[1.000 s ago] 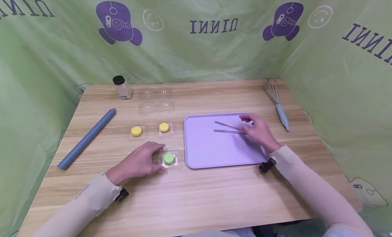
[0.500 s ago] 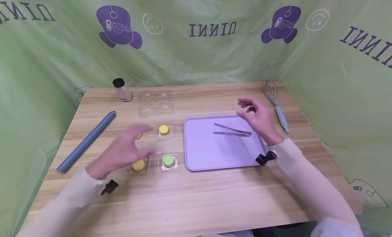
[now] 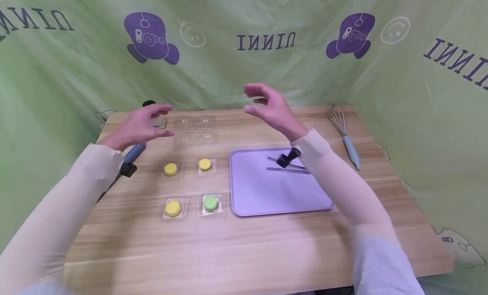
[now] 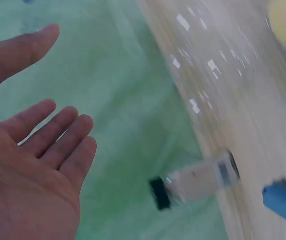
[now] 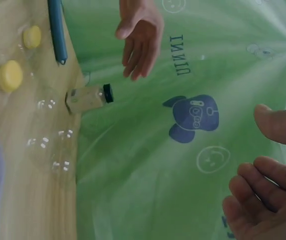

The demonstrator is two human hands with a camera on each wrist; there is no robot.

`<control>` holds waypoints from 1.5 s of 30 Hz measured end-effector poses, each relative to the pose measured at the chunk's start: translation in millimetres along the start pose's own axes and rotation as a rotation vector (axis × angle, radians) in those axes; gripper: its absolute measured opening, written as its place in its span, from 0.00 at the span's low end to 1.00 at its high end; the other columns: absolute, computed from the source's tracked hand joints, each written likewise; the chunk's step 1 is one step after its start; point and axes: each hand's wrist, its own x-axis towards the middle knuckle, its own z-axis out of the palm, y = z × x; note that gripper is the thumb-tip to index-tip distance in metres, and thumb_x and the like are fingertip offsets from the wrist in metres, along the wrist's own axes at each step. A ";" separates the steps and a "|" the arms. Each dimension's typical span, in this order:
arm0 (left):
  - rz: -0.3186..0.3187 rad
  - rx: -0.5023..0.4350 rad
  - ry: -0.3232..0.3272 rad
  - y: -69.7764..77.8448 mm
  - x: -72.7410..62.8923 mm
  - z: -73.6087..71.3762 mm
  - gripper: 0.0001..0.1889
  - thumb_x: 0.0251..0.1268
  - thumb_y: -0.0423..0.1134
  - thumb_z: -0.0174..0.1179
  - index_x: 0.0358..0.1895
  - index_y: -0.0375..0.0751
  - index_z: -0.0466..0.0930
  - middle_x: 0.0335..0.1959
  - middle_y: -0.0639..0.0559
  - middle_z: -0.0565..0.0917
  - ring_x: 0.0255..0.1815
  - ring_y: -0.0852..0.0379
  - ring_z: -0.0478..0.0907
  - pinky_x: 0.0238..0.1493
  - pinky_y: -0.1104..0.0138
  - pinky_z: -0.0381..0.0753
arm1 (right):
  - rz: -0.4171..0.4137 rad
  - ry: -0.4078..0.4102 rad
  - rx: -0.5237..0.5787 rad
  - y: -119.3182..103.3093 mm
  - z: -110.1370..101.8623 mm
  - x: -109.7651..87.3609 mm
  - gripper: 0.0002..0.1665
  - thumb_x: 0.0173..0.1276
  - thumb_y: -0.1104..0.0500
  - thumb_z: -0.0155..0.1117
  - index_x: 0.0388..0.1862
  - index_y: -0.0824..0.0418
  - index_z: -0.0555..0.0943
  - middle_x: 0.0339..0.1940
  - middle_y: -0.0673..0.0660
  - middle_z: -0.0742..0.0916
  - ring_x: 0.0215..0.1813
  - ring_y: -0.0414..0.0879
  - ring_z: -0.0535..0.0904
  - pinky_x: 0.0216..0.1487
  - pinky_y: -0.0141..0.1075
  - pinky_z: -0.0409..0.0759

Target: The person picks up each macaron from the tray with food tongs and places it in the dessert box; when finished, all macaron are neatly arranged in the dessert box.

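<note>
Both hands are raised over the far half of the table, holding nothing, fingers relaxed and thumbs apart. My left hand (image 3: 141, 124) overlaps the black-lidded jar (image 4: 202, 179) in the head view and hides much of it. Right of it, my right hand (image 3: 272, 108) hovers higher than the purple tray (image 3: 251, 193). Between and below the hands lie clear plastic lids (image 3: 196, 139). Nearer are three yellow macarons (image 3: 173, 208) and one green macaron (image 3: 210, 203), each on a small clear plastic base. Metal tongs (image 3: 287, 171) lie on the tray, partly hidden by the right wrist's camera.
A blue rolling pin (image 3: 134, 153) lies at the left, mostly covered by the left forearm. At the right is a whisk (image 3: 345, 134) with a light blue handle. A green printed curtain (image 3: 213, 74) surrounds the wooden table (image 3: 244, 252) at the back and sides.
My left hand has left the green macaron, moving up and leftward toward the jar. My right hand has let go of the tongs, which stay on the tray, and has risen to the left.
</note>
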 end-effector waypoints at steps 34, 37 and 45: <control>-0.144 0.234 -0.209 -71.4 110.9 36.7 0.44 0.66 0.45 0.64 0.80 0.35 0.53 0.61 0.29 0.79 0.49 0.39 0.80 0.56 0.45 0.81 | 0.315 -0.360 -0.421 90.0 169.0 127.7 0.45 0.67 0.57 0.71 0.79 0.56 0.63 0.78 0.54 0.73 0.77 0.51 0.70 0.79 0.42 0.70; -0.151 0.221 -0.207 -77.3 109.3 40.8 0.43 0.66 0.43 0.63 0.80 0.34 0.53 0.61 0.30 0.80 0.49 0.40 0.81 0.54 0.47 0.83 | 0.323 -0.379 -0.444 94.6 173.0 128.4 0.46 0.67 0.56 0.71 0.80 0.56 0.62 0.78 0.54 0.72 0.77 0.51 0.70 0.79 0.42 0.70; -0.195 0.143 -0.227 -84.2 113.6 52.0 0.46 0.64 0.37 0.64 0.80 0.32 0.47 0.75 0.27 0.65 0.59 0.36 0.75 0.60 0.46 0.81 | 0.340 -0.412 -0.533 101.6 189.1 132.3 0.48 0.65 0.56 0.73 0.80 0.52 0.62 0.72 0.53 0.79 0.71 0.49 0.75 0.77 0.44 0.73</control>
